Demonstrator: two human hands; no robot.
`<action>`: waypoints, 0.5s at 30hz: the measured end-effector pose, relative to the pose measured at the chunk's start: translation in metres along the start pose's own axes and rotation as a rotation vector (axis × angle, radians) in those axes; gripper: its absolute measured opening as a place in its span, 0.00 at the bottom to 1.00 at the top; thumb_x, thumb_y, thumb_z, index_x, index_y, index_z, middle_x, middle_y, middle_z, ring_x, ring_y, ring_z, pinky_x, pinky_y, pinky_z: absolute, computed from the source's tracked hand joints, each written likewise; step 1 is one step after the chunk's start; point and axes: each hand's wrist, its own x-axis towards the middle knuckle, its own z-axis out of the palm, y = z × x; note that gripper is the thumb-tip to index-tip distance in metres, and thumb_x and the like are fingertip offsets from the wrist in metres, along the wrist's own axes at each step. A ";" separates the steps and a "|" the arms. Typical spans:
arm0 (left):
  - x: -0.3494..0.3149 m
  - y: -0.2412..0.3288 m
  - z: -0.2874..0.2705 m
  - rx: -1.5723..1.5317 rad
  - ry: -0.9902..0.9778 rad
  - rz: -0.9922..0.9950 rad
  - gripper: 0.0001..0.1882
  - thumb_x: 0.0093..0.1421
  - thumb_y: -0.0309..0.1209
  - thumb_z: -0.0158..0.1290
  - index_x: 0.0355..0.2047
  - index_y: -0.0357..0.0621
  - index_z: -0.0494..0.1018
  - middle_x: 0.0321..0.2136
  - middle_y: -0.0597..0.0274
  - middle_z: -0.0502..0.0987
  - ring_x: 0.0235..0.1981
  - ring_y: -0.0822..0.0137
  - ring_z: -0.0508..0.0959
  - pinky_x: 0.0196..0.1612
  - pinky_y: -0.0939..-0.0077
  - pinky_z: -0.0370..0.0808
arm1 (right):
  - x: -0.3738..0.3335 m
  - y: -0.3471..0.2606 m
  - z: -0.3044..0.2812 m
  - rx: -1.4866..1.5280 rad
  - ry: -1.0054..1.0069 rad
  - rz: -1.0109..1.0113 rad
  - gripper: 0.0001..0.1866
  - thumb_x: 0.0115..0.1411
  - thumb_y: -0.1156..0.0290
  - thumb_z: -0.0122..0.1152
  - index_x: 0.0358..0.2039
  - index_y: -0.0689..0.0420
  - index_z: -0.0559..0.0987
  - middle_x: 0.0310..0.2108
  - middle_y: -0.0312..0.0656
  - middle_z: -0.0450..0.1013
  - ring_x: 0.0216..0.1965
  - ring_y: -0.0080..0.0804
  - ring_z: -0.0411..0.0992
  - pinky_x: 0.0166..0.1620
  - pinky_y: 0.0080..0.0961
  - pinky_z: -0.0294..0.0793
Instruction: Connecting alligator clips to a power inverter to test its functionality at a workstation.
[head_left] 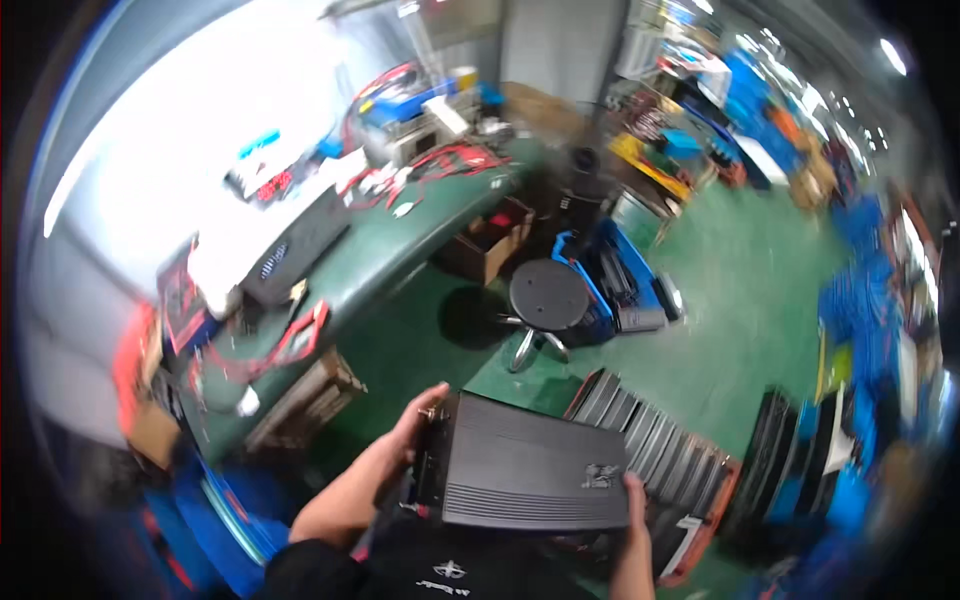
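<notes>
A flat black metal-cased electronic unit point(530, 450), with ridges along its near side and a small printed mark near its right end, is held level in front of my body. My left hand point(412, 420) grips its left end, where connectors or knobs show in part. At the opposite end, my right hand point(635, 495) is closed against the case, most of its fingers hidden behind it. Below and to the right, several similar dark finned units point(650, 445) stand in a row in a red-edged crate point(722, 500).
A green-topped workbench point(420, 235) runs along the left, with red cables point(450, 160) and a black device point(300, 250) on it. A round black stool point(548, 296) stands ahead beside a blue crate point(640, 265). More dark units point(765, 450) stand at right.
</notes>
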 end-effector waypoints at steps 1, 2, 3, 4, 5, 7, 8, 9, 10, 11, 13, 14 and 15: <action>0.023 -0.014 -0.033 -0.046 0.012 -0.113 0.32 0.59 0.70 0.55 0.39 0.54 0.82 0.25 0.67 0.78 0.27 0.71 0.77 0.31 0.73 0.74 | 0.013 -0.002 0.031 0.027 -0.076 0.066 0.34 0.63 0.41 0.61 0.56 0.58 0.80 0.49 0.47 0.81 0.48 0.44 0.80 0.55 0.43 0.80; 0.019 -0.010 -0.051 -0.146 0.002 -0.110 0.31 0.64 0.66 0.53 0.38 0.49 0.81 0.30 0.62 0.84 0.31 0.63 0.81 0.39 0.62 0.80 | 0.031 0.010 0.053 0.089 -0.156 0.123 0.33 0.63 0.42 0.62 0.56 0.59 0.81 0.49 0.47 0.82 0.46 0.45 0.80 0.53 0.43 0.81; 0.033 -0.005 -0.056 -0.160 -0.011 0.028 0.31 0.63 0.66 0.52 0.34 0.50 0.80 0.24 0.68 0.81 0.23 0.66 0.79 0.31 0.67 0.78 | 0.066 0.019 0.060 0.206 -0.177 0.095 0.32 0.63 0.44 0.61 0.55 0.60 0.80 0.49 0.48 0.82 0.45 0.46 0.81 0.53 0.44 0.81; 0.041 -0.001 -0.074 -0.233 0.029 0.006 0.31 0.64 0.66 0.52 0.35 0.50 0.81 0.23 0.67 0.81 0.22 0.66 0.79 0.30 0.69 0.77 | 0.075 0.018 0.079 0.208 -0.265 0.162 0.32 0.64 0.44 0.60 0.55 0.59 0.81 0.49 0.48 0.82 0.46 0.46 0.80 0.53 0.45 0.81; 0.049 0.014 -0.092 -0.296 0.065 -0.011 0.30 0.65 0.65 0.51 0.36 0.50 0.81 0.22 0.67 0.80 0.21 0.67 0.78 0.28 0.71 0.77 | 0.086 0.014 0.110 0.221 -0.354 0.230 0.31 0.65 0.44 0.59 0.54 0.59 0.81 0.49 0.49 0.82 0.47 0.47 0.80 0.54 0.46 0.81; 0.055 0.053 -0.115 -0.392 0.053 -0.037 0.31 0.67 0.65 0.50 0.40 0.49 0.81 0.26 0.64 0.82 0.25 0.66 0.81 0.32 0.69 0.79 | 0.119 -0.003 0.163 0.166 -0.357 0.222 0.31 0.65 0.44 0.58 0.55 0.58 0.80 0.50 0.49 0.81 0.49 0.47 0.80 0.54 0.46 0.81; 0.053 0.074 -0.125 -0.436 0.031 -0.070 0.32 0.68 0.65 0.48 0.45 0.48 0.80 0.31 0.61 0.84 0.29 0.65 0.83 0.36 0.66 0.81 | 0.134 -0.009 0.186 0.162 -0.351 0.203 0.31 0.65 0.44 0.57 0.55 0.57 0.80 0.51 0.49 0.81 0.50 0.47 0.79 0.55 0.47 0.81; 0.038 0.101 -0.126 -0.466 0.038 -0.088 0.32 0.68 0.65 0.48 0.45 0.48 0.80 0.31 0.61 0.84 0.29 0.65 0.83 0.36 0.66 0.81 | 0.147 -0.022 0.207 0.118 -0.401 0.228 0.31 0.65 0.44 0.57 0.57 0.56 0.79 0.52 0.48 0.80 0.51 0.47 0.79 0.56 0.47 0.81; 0.015 0.136 -0.121 -0.542 -0.067 -0.029 0.35 0.69 0.66 0.46 0.53 0.47 0.77 0.37 0.58 0.84 0.36 0.63 0.84 0.41 0.64 0.81 | 0.162 -0.042 0.233 0.071 -0.455 0.253 0.32 0.65 0.43 0.57 0.58 0.55 0.78 0.54 0.48 0.79 0.53 0.46 0.78 0.57 0.47 0.80; 0.004 0.169 -0.121 -0.602 -0.173 0.032 0.40 0.69 0.68 0.44 0.61 0.46 0.73 0.44 0.56 0.84 0.42 0.62 0.84 0.47 0.61 0.81 | 0.174 -0.055 0.259 0.060 -0.470 0.163 0.32 0.65 0.43 0.56 0.58 0.57 0.78 0.52 0.49 0.80 0.50 0.48 0.79 0.54 0.46 0.82; -0.005 0.203 -0.154 -0.430 -0.247 0.138 0.44 0.70 0.69 0.42 0.70 0.45 0.64 0.56 0.54 0.80 0.52 0.59 0.82 0.57 0.59 0.78 | 0.190 -0.080 0.319 0.044 -0.523 0.010 0.34 0.64 0.43 0.56 0.58 0.58 0.77 0.51 0.51 0.80 0.47 0.49 0.81 0.49 0.47 0.84; -0.017 0.221 -0.161 -0.338 -0.249 0.140 0.42 0.72 0.67 0.40 0.72 0.48 0.62 0.57 0.55 0.80 0.53 0.61 0.82 0.59 0.61 0.76 | 0.204 -0.092 0.342 0.157 -0.616 0.153 0.34 0.64 0.43 0.55 0.58 0.60 0.76 0.51 0.52 0.79 0.47 0.50 0.80 0.49 0.49 0.84; -0.007 0.223 -0.180 -0.178 -0.206 0.120 0.40 0.72 0.66 0.41 0.72 0.51 0.62 0.61 0.56 0.78 0.55 0.64 0.81 0.61 0.61 0.75 | 0.210 -0.107 0.369 0.150 -0.674 0.214 0.36 0.65 0.43 0.55 0.60 0.60 0.75 0.53 0.53 0.79 0.49 0.51 0.80 0.51 0.50 0.84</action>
